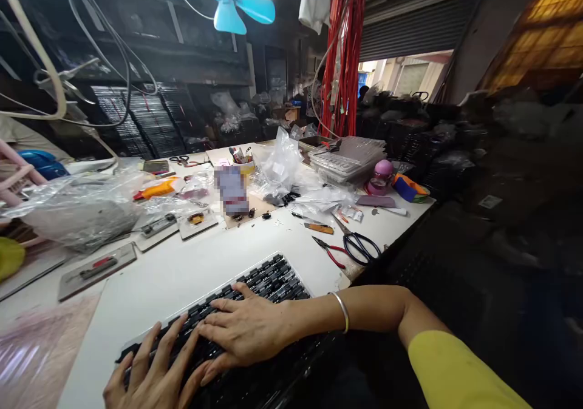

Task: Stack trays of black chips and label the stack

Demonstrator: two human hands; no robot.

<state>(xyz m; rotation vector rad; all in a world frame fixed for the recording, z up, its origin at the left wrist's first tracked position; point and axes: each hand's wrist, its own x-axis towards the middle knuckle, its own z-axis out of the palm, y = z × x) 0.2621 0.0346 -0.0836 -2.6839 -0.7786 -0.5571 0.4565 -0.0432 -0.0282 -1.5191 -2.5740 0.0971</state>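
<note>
A clear plastic tray (298,273) lies slanted at the near edge of the white table, filled with rows of small black pieces (273,270) whose exact kind I cannot make out. My left hand (159,369) rests over its left end, fingers spread and pointing away from me. Across the middle lies my right hand (257,330), palm down with fingers stretched to the left, a bangle on its wrist. The fingertips of the two hands nearly meet on the black pieces. Neither hand shows anything gripped. Both hands hide part of the tray.
Right of the tray lie scissors (362,246), red-handled pliers (330,251) and a yellow-handled cutter (319,227). Plastic bags (282,163) and stacked clear trays (348,157) stand behind. Flat plates with small fixtures (98,269) lie left. A blue fan (230,8) hangs above.
</note>
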